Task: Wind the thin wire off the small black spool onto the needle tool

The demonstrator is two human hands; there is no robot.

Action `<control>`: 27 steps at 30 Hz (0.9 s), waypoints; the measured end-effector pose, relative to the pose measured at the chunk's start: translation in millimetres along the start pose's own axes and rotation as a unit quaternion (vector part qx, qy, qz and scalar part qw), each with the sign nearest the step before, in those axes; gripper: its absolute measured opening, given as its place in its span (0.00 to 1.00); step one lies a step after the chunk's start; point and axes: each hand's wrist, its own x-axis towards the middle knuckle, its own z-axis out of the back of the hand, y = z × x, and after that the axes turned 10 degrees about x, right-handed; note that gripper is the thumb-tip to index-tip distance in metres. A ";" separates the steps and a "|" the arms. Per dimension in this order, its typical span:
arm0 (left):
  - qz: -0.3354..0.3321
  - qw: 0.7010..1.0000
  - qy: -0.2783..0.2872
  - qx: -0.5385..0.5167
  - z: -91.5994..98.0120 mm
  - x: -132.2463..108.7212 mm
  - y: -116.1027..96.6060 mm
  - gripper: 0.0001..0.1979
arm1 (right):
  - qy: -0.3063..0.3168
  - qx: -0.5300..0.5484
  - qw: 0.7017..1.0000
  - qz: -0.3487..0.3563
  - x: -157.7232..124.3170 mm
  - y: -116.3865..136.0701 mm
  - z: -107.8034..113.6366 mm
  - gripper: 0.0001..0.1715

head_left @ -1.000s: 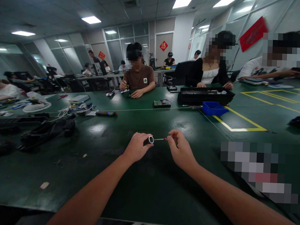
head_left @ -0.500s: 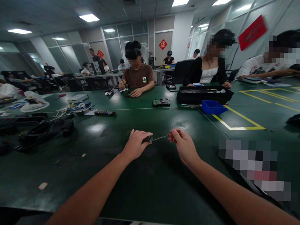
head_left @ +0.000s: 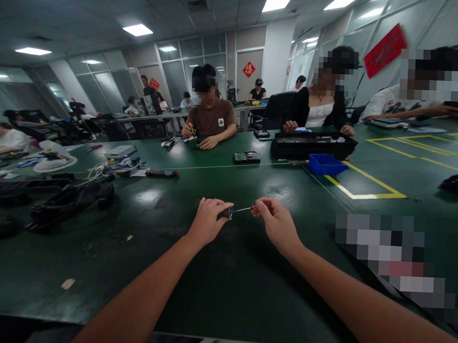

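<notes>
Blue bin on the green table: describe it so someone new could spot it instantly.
Start at the big green table. Toward its far right, yellow tape marks a rectangle; at the rectangle's far left corner, just in front of a long black case, sits the blue bin. It is the only bright blue open box among black neighbours.

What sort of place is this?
Probably an electronics assembly workshop: a long green table, a circuit board and a blue bin on it, and seated people working with small tools. The left hand grips a cylinder, the right hand a rod.
</notes>
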 end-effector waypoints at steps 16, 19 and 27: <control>0.004 1.000 -0.007 0.006 0.6 1.5 0.6 0.18 | -0.020 0.095 0.993 -0.072 0.6 -9.4 -3.5 0.15; 0.016 1.000 0.004 -0.002 -1.8 2.1 2.3 0.18 | -0.021 0.070 0.995 -0.065 0.2 -7.8 -3.0 0.14; 0.056 0.996 0.003 -0.070 -7.8 1.9 7.0 0.17 | -0.035 0.008 0.999 -0.029 -0.6 -0.2 1.6 0.16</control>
